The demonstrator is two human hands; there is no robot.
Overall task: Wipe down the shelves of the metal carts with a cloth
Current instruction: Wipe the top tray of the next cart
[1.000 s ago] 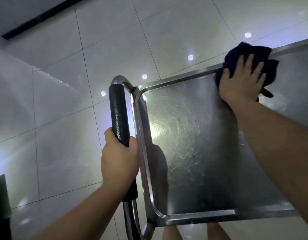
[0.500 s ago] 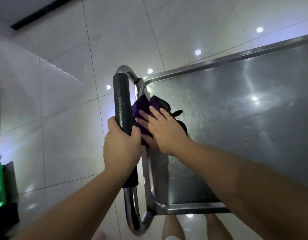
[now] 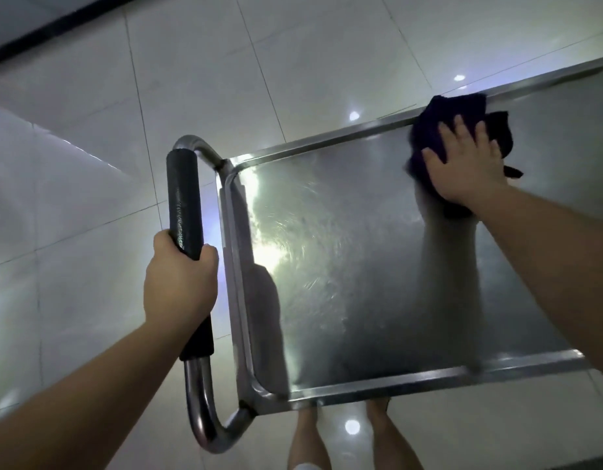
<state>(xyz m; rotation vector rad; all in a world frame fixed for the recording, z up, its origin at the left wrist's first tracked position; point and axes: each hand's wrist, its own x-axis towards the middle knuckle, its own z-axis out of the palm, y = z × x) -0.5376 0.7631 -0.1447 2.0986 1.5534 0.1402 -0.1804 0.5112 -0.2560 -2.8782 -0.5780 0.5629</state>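
Change: swept from the left end of the shelf, beside the handle, out to the far rail on the right; cloth [image 3: 461, 130] and right hand [image 3: 470, 167] carried across together.
Meaning: reads as one more pass finished across the top shelf [image 3: 344, 266]; wiping plainly under way, not done.
Right hand: flat, fingers spread and straight, palm pressing the dark cloth onto the steel; nothing gripped.
Cloth: bunched under the palm, its far edge touching the far rail [image 3: 327, 139], well apart from the handle.
Left hand: left hand [image 3: 179, 283] wrapped tight round the black foam grip of the cart handle [image 3: 184, 205], as before; likely steadying the cart.
Shelf surface: swirled streaks and bright glare near the left end; dry or damp, cannot tell.
Left to do: near rail and right part of the shelf seemingly unwiped yet; lower shelves hidden under the top one.
Surroundings: pale tiled floor [image 3: 89, 232] all round; bare legs below the near rail.
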